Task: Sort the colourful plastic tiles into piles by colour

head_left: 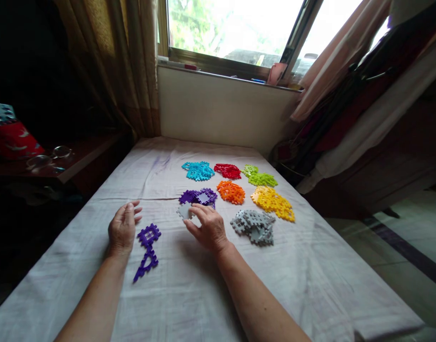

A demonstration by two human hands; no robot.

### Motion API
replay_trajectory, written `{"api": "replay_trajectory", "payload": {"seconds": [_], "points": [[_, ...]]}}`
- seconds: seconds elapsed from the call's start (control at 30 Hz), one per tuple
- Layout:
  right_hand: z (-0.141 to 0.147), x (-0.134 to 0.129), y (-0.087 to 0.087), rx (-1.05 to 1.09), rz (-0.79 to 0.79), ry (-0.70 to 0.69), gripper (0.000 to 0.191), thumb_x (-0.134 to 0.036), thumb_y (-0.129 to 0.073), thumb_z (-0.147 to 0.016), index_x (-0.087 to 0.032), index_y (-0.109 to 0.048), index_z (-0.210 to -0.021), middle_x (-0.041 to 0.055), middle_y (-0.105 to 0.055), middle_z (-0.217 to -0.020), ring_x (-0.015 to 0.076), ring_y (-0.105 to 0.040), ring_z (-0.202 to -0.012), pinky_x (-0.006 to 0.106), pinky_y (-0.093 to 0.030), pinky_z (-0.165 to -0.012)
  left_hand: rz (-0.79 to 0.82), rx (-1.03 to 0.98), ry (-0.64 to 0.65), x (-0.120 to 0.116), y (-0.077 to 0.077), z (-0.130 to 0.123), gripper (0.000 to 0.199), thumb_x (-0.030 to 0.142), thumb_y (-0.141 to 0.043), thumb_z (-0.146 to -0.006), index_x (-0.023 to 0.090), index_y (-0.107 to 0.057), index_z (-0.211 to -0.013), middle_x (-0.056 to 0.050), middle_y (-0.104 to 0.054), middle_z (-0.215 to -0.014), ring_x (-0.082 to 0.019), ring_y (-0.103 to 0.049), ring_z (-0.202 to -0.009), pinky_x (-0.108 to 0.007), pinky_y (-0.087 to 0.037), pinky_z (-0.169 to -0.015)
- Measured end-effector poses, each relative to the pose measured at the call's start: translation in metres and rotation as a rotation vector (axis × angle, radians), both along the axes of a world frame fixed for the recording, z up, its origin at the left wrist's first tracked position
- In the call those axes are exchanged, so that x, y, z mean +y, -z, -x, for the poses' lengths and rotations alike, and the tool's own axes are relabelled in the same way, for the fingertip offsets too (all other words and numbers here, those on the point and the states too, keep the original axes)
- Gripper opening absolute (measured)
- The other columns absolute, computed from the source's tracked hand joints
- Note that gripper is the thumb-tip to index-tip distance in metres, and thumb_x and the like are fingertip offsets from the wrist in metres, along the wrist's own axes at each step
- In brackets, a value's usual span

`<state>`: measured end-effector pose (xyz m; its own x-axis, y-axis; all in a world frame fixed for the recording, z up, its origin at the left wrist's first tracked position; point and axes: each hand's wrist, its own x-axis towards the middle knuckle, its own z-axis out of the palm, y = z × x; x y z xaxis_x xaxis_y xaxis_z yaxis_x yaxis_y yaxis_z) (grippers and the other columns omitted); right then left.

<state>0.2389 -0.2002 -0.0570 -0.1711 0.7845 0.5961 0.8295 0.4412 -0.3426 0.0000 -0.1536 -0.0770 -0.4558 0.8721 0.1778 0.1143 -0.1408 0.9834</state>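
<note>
My right hand (208, 227) holds a flat grey notched piece (184, 211) between thumb and fingers, just in front of the purple pile (189, 196). Resting on the cloth, my left hand (124, 227) has its fingers a little apart and nothing in it. Beside it lie joined purple pieces: a square one (149, 234) at the top and a triangular one (146, 264) below. A heap of grey pieces (255, 227) sits to the right of my right hand.
Farther back are piles of blue (198, 171), red (227, 171), green (261, 179), orange (231, 192) and yellow (275, 203) pieces. Glasses (39, 162) lie on a dark side table. Clothes hang at the right.
</note>
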Motion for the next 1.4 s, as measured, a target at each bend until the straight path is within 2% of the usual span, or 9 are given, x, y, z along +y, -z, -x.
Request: {"api": "replay_trajectory", "payload": {"seconds": [0.17,0.33,0.5,0.6,0.77,0.93,1.03,1.2,1.4], "points": [[-0.070,-0.012,-0.009,0.079,-0.108,0.356,0.029,-0.041,-0.058,-0.090,-0.019,-0.070,-0.104,0.0112,-0.073,-0.109,0.0239,-0.066,-0.103,0.037,-0.046,-0.096,-0.005,-0.001,0.009,0.001,0.002,0.000,0.042,0.055,-0.051,-0.084,0.018,-0.068,-0.096,-0.009,-0.070,-0.102,-0.019,-0.070,-0.089,-0.024,-0.057,-0.062],[-0.139,-0.035,0.004,0.067,-0.076,0.731,0.048,-0.055,-0.046,-0.090,-0.015,-0.072,-0.097,0.0143,-0.074,-0.095,0.0261,-0.065,-0.089,0.037,-0.047,-0.086,-0.016,0.000,0.007,0.001,0.003,-0.002,0.045,0.057,-0.051,-0.084,0.017,-0.068,-0.098,-0.008,-0.071,-0.099,-0.019,-0.070,-0.087,-0.024,-0.056,-0.062],[-0.154,-0.044,0.019,0.045,0.039,0.847,0.052,-0.057,-0.046,-0.085,-0.015,-0.074,-0.097,0.0144,-0.073,-0.091,0.0285,-0.062,-0.085,0.039,-0.045,-0.077,-0.023,-0.004,0.047,-0.003,0.001,-0.004,0.053,0.064,-0.050,-0.082,0.016,-0.067,-0.098,-0.010,-0.071,-0.102,-0.020,-0.070,-0.089,-0.028,-0.058,-0.067],[-0.148,-0.042,0.017,0.020,0.000,0.844,0.046,-0.052,-0.047,-0.086,-0.017,-0.074,-0.098,0.0150,-0.072,-0.103,0.0299,-0.060,-0.094,0.041,-0.044,-0.081,-0.027,-0.029,0.068,-0.004,0.001,-0.005,0.058,0.068,-0.051,-0.079,0.016,-0.067,-0.097,-0.011,-0.071,-0.102,-0.021,-0.070,-0.088,-0.030,-0.058,-0.068],[-0.102,-0.038,0.003,0.028,-0.120,0.615,0.034,-0.039,-0.048,-0.090,-0.018,-0.072,-0.098,0.0137,-0.071,-0.109,0.0280,-0.061,-0.102,0.042,-0.044,-0.092,-0.041,-0.055,0.081,-0.003,0.001,-0.007,0.060,0.071,-0.052,-0.078,0.015,-0.067,-0.097,-0.011,-0.071,-0.100,-0.021,-0.070,-0.088,-0.030,-0.057,-0.068],[-0.001,-0.042,0.000,-0.104,0.088,-0.095,0.019,-0.031,-0.058,-0.090,-0.022,-0.070,-0.101,0.0059,-0.073,-0.096,0.0201,-0.063,-0.089,0.031,-0.047,-0.084,-0.038,-0.061,0.086,-0.003,0.001,-0.007,0.055,0.066,-0.053,-0.080,0.016,-0.068,-0.096,-0.011,-0.071,-0.101,-0.020,-0.069,-0.088,-0.029,-0.057,-0.067],[0.046,-0.045,0.000,-0.231,0.168,-0.355,0.029,-0.038,-0.068,-0.086,-0.024,-0.069,-0.111,0.0043,-0.073,-0.097,0.0198,-0.062,-0.087,0.030,-0.048,-0.081,-0.043,-0.075,0.076,-0.003,0.002,-0.006,0.052,0.064,-0.053,-0.080,0.016,-0.067,-0.096,-0.011,-0.071,-0.102,-0.020,-0.069,-0.088,-0.028,-0.057,-0.067],[0.069,-0.037,0.002,-0.331,0.170,-0.465,0.023,-0.043,-0.068,-0.088,-0.029,-0.071,-0.107,0.0020,-0.070,-0.099,0.0166,-0.059,-0.084,0.028,-0.046,-0.078,-0.040,-0.083,0.072,-0.001,0.002,-0.007,0.054,0.064,-0.051,-0.080,0.016,-0.066,-0.098,-0.012,-0.070,-0.105,-0.019,-0.069,-0.087,-0.027,-0.057,-0.066],[0.059,-0.035,0.006,-0.252,0.108,-0.360,0.022,-0.038,-0.054,-0.097,-0.025,-0.071,-0.098,0.0042,-0.070,-0.094,0.0160,-0.060,-0.083,0.027,-0.046,-0.080,-0.025,-0.004,0.076,0.001,0.005,-0.006,0.057,0.067,-0.045,-0.081,0.016,-0.066,-0.098,-0.012,-0.071,-0.103,-0.020,-0.069,-0.088,-0.029,-0.057,-0.066]]}}
